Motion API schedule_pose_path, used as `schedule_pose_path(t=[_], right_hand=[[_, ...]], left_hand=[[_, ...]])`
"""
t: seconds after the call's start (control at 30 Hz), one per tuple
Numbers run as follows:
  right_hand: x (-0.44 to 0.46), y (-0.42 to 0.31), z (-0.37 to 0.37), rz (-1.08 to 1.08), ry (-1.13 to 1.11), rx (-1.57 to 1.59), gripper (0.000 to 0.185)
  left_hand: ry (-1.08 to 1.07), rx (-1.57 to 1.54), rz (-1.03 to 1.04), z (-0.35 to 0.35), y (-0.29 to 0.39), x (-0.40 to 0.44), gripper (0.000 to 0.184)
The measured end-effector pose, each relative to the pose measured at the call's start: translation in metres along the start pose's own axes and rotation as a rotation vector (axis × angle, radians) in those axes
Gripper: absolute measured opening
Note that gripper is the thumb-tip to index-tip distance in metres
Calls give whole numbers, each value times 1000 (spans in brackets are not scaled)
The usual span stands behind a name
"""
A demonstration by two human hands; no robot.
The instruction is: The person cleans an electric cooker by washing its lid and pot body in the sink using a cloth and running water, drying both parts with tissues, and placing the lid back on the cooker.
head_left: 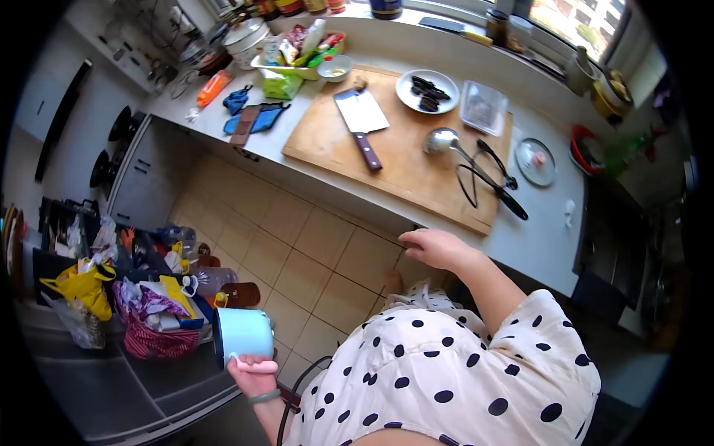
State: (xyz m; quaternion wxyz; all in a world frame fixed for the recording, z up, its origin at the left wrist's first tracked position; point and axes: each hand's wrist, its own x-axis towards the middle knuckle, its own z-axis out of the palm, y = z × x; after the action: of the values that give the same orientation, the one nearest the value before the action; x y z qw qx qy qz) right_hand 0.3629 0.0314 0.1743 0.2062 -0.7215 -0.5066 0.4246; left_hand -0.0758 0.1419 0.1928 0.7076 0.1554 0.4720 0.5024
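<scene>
My left hand [254, 377] is closed round the pink handle of a light blue pot [247, 332], held low at the left, tilted on its side with its dark rim facing left. A black cord [296, 386] hangs near my left forearm. Beside the counter's front edge, my right hand [433, 249] is loosely open and holds nothing. Nearest to it is the wooden cutting board [416, 182]. On that board lie a cleaver [362, 123], a metal ladle [476, 167] with a dark handle, a coiled black cord [487, 169] and a white plate [428, 91] of dark pieces.
A clear plastic box [484, 108] sits at the board's back right, and a glass lid [535, 161] lies farther right. Bags of food fill a tray [297, 70] at the back. Blue cloths [260, 117] lie on the counter. Bags [160, 327] and bottles crowd the lower left.
</scene>
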Motion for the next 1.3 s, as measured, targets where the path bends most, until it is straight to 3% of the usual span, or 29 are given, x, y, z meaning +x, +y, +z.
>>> schedule_pose_path(t=[0.07, 0.33, 0.57, 0.7, 0.77, 0.83, 0.87, 0.97, 1.0, 1.07, 1.1, 1.17, 1.23, 1.3], right_hand=[[33, -10, -12, -109, 147, -210, 34], [135, -66, -89, -62, 222, -158, 32], [313, -114, -140, -69, 422, -65, 31], [438, -145, -161, -90, 583, -129, 46], [498, -161, -172, 48, 657, -116, 54], [558, -157, -179, -5, 834, -113, 61], [575, -163, -182, 41, 914, -139, 50], [610, -155, -199, 264, 685, -568, 31], [614, -158, -208, 160, 892, -415, 20], [611, -171, -232, -129, 1321, 57, 18], [610, -172, -245, -340, 1306, 501, 18], [578, -180, -270, -406, 1065, 971, 15], [562, -206, -263, -373, 972, 1237, 22], [573, -197, -248, 8, 834, 851, 41]], left_hand=[[18, -16, 3, 20, 11, 26, 29], [47, 42, 17, 55, 42, 124, 29], [-3, 41, 7, 73, 82, 262, 28], [43, 50, -4, 95, 112, 326, 27], [69, 63, -14, 107, 131, 349, 27], [45, 75, -53, 104, 146, 376, 27], [43, 78, -74, 103, 152, 388, 27], [85, 101, -98, 109, 162, 417, 27], [105, 112, -100, 111, 166, 423, 28], [48, 127, -123, 105, 171, 439, 28], [18, 130, -134, 104, 172, 447, 28], [49, 138, -139, 110, 173, 458, 28], [72, 155, -138, 117, 173, 465, 29], [86, 172, -129, 125, 171, 473, 32]])
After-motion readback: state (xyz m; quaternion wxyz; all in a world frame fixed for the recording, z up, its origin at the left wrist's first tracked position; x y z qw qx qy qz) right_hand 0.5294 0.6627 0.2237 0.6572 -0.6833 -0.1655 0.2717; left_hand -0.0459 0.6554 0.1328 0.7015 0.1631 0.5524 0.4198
